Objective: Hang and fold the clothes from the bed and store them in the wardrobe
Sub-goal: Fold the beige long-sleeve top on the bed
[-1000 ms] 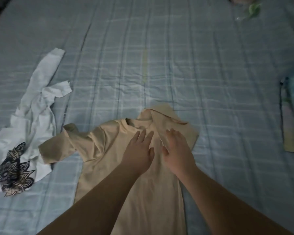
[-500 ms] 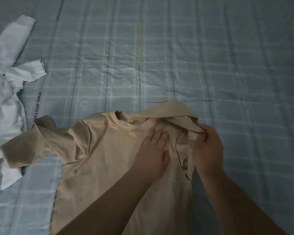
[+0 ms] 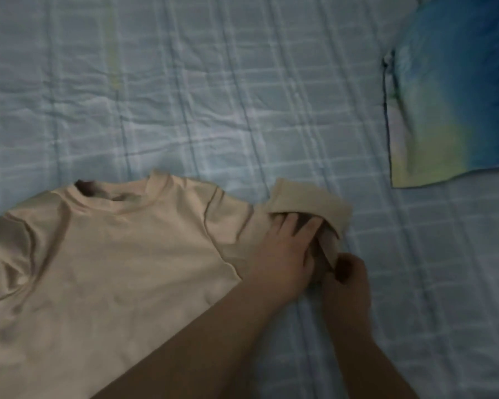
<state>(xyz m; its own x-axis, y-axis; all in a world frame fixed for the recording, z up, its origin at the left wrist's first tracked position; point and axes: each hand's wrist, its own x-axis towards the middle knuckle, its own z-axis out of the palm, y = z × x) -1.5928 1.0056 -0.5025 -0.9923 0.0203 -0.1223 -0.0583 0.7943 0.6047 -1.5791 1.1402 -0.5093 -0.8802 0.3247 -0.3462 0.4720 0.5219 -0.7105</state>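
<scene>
Head view: a beige cotton short-sleeved T-shirt [image 3: 113, 269] lies spread on the pale blue checked bed sheet [image 3: 185, 96] at the near left, with its neckline toward the far side.
Sleeve: the sleeve [image 3: 308, 201] on the right of the T-shirt is doubled back on itself, and its hem flap arches over the fingertips beneath it.
Left hand: the left hand [image 3: 283, 254] lies flat with its fingers straight and spread. It presses on the sleeve with its tips under the flap and grasps nothing.
Right hand: the right hand [image 3: 347, 279] sits just to the near right of the left, fingers curled, pinching the near edge of the sleeve fabric.
Other cloth: a blue and yellow tie-dyed garment [image 3: 450, 96] lies flat at the far right, well apart from both hands.
Step in hand: probably straightening the sleeve so that it can be folded in; the folding looks barely begun.
Risk, twisted sleeve: if the pinch draws the edge out while the flap is doubled, the twist may get pressed into the fold.
Risk, shifted body: a strong pull to the right could drag the shoulder along, because the left hand pins only the sleeve, and the torso would wrinkle.
Risk, slipped pinch: the hold looks to be on a thin edge, so soft cotton may slide free and the flap drop back.
Risk, dim light: creases are hard to read, so an uneven fold could go unnoticed.
Wardrobe: not in sight.
</scene>
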